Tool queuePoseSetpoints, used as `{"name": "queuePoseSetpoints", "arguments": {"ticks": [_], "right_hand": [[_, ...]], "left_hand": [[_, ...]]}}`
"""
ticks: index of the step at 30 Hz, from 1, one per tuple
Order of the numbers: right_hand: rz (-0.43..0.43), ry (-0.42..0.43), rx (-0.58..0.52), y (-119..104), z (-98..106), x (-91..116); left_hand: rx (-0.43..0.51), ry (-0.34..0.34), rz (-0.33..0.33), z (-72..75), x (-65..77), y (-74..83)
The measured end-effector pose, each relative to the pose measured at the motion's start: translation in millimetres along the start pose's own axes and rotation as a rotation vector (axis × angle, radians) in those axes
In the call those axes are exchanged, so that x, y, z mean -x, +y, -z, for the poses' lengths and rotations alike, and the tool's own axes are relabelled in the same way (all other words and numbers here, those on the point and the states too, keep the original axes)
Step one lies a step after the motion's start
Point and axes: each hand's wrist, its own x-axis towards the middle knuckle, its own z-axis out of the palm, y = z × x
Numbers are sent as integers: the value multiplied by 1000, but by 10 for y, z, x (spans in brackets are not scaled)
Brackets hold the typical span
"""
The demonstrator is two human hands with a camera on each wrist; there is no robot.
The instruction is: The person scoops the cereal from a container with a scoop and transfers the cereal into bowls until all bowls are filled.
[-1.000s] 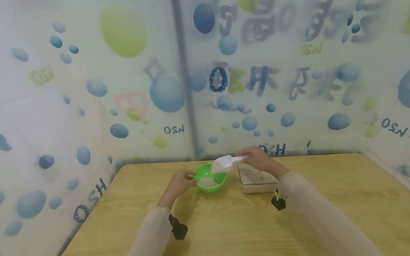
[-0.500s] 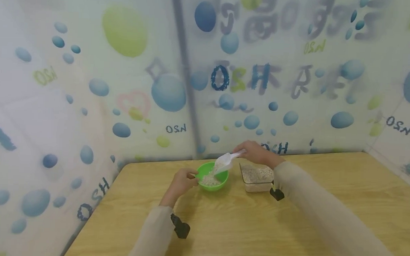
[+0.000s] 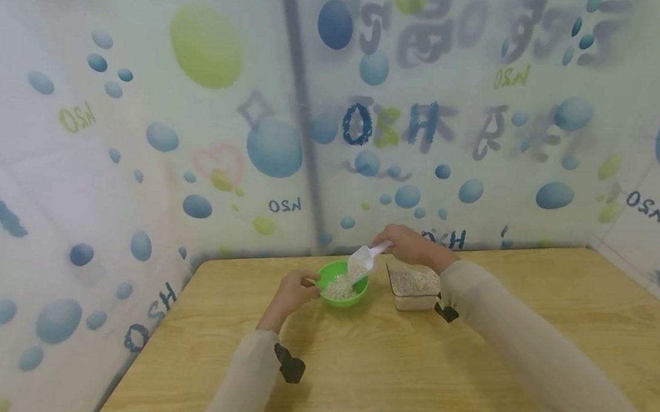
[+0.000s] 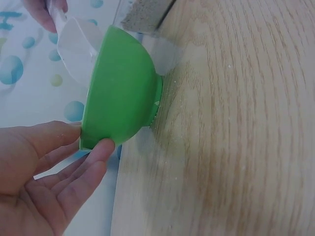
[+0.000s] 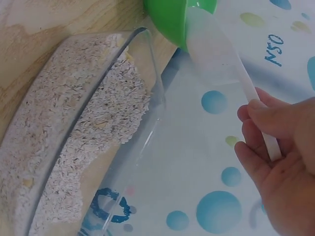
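Observation:
A green bowl point(image 3: 342, 302) stands on the table with pale flakes point(image 3: 340, 286) inside. My left hand point(image 3: 292, 291) pinches its left rim, thumb and fingers on either side of the wall, as the left wrist view point(image 4: 54, 172) shows close up. My right hand point(image 3: 410, 244) grips the handle of a white scoop point(image 3: 364, 260), which tilts down into the bowl with flakes at its lip. In the right wrist view the fingers point(image 5: 266, 128) wrap the handle. Right of the bowl is a clear container point(image 3: 414, 301) of grey-beige flakes, partly behind my right forearm.
The wooden table point(image 3: 390, 359) reaches back to a wall covering point(image 3: 256, 137) printed with blue and green bubbles. A few crumbs lie on the wood by the bowl's foot. Dark devices are strapped to both wrists.
The right hand has moved slightly left and tipped the scoop from nearly level to steep. Flakes have slid from it, and the heap in the bowl has grown. The left hand stays at the rim.

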Motion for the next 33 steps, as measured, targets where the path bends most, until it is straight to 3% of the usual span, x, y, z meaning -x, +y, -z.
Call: {"name": "queuePoseSetpoints", "arguments": {"ticks": [13,20,25,30,33], "right_hand": [[81,52,40,-97,86,26],[67,97,-52,-14,54,134],[52,121,-69,48,64,214],[20,151,-86,115,130,323],[-8,182,-77,153,183,415]], "left_hand": [[-35,-4,11,24,-33,-36],[-85,9,-39,41,-11,10],[-107,19,-36,56,12,93],[-80,81,-67,2,42,185],[-31,79,-110,-80,46,253]]}}
